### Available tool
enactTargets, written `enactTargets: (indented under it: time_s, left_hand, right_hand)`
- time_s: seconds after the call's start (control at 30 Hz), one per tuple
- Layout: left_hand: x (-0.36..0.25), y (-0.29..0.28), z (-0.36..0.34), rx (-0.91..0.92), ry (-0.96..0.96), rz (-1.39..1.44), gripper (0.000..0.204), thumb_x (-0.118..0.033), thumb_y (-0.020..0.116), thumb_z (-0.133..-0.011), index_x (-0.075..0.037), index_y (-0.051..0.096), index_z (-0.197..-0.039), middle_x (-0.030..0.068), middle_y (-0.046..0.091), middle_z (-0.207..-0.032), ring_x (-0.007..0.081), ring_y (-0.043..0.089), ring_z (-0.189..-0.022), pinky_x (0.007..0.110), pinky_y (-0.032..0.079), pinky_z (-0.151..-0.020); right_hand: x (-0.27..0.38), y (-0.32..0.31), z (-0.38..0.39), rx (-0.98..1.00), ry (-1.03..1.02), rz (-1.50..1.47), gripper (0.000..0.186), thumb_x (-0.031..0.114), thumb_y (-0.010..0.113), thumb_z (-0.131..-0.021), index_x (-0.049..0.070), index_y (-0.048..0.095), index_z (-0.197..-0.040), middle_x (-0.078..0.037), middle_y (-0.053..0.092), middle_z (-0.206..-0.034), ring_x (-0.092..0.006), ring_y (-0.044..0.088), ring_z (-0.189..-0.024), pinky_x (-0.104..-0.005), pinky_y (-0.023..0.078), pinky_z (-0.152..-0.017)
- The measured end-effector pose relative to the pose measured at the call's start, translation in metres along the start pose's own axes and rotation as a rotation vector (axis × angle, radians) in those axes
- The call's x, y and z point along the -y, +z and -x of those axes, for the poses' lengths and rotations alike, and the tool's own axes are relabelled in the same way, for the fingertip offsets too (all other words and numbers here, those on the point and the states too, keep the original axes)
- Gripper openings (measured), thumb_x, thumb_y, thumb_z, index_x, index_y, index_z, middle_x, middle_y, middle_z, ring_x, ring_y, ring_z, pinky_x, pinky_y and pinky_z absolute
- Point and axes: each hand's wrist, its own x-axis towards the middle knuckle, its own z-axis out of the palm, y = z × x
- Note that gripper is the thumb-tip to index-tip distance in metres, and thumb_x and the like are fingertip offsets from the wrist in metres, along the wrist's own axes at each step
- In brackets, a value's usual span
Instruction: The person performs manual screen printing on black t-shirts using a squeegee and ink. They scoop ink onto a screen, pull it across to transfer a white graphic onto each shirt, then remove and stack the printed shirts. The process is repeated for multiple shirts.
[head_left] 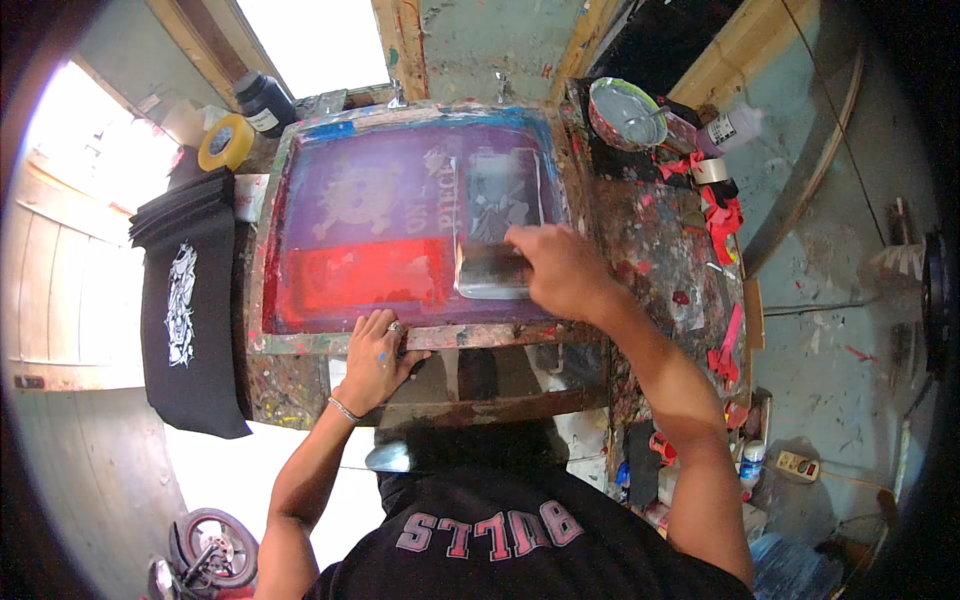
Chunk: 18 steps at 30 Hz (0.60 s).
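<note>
A screen-printing frame (560, 335) holds purple mesh with a faint skull-and-lettering stencil (355, 195) and a red patch (360, 270). My left hand (375, 355) grips the frame's near edge, fingers on top and thumb out to the side. My right hand (560, 270) is closed on a dark squeegee (488, 262) over the stencil's right-hand panel, where grey translucent material is smeared across a pale rectangle (495, 190). The underside of the squeegee and most of its handle are hidden by my fingers.
Black fabric pieces (180, 380) with a white print drape over the table's left. Yellow tape (225, 145) and a black jar (262, 105) sit behind. A bowl of grey paste (625, 110), bottle (730, 130) and red scraps (725, 225) line the paint-stained right side. A wheel (215, 550) is lower left.
</note>
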Motion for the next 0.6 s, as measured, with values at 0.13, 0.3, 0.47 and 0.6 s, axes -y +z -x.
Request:
enactTargets:
  time_s: [0.13,0.3,0.47,0.6]
  left_hand:
    - [0.001,-0.002,0.000,0.014,-0.015,0.017,0.043,-0.035,0.081,-0.080,0.000,0.071,-0.103,0.0128,0.057,-0.098,0.0322,0.056,-0.095,0.043,0.042,-0.083]
    - [0.001,0.001,-0.001,0.036,-0.024,0.016,0.042,-0.035,0.082,-0.079,0.000,0.070,-0.100,0.0125,0.056,-0.096,0.0323,0.056,-0.093,0.043,0.042,-0.082]
    - [0.001,0.001,0.002,0.040,-0.043,0.017,0.043,-0.035,0.082,-0.078,0.000,0.069,-0.099,0.0127,0.056,-0.095,0.0324,0.056,-0.092,0.043,0.042,-0.081]
    - [0.001,-0.002,-0.001,0.028,-0.021,0.014,0.044,-0.035,0.082,-0.078,0.000,0.069,-0.100,0.0127,0.055,-0.095,0.0325,0.056,-0.092,0.043,0.042,-0.081]
  right_hand:
    - [0.007,0.030,0.033,-0.091,-0.082,0.078,0.028,-0.001,0.061,-0.080,0.004,0.063,-0.107,-0.016,0.067,-0.098,-0.0393,0.063,-0.098,-0.0485,0.048,-0.087]
    - [0.009,0.058,0.049,-0.274,-0.108,0.142,0.026,-0.001,0.060,-0.080,0.004,0.063,-0.105,-0.013,0.064,-0.094,-0.0351,0.062,-0.095,-0.0460,0.048,-0.086]
    - [0.012,0.038,0.045,-0.270,-0.115,0.129,0.024,-0.001,0.060,-0.081,0.005,0.063,-0.103,-0.014,0.065,-0.095,-0.0358,0.063,-0.096,-0.0468,0.048,-0.086]
    - [-0.003,0.021,0.023,-0.252,-0.098,0.104,0.023,-0.002,0.059,-0.081,0.004,0.063,-0.103,-0.016,0.066,-0.098,-0.0385,0.064,-0.098,-0.0496,0.048,-0.088]
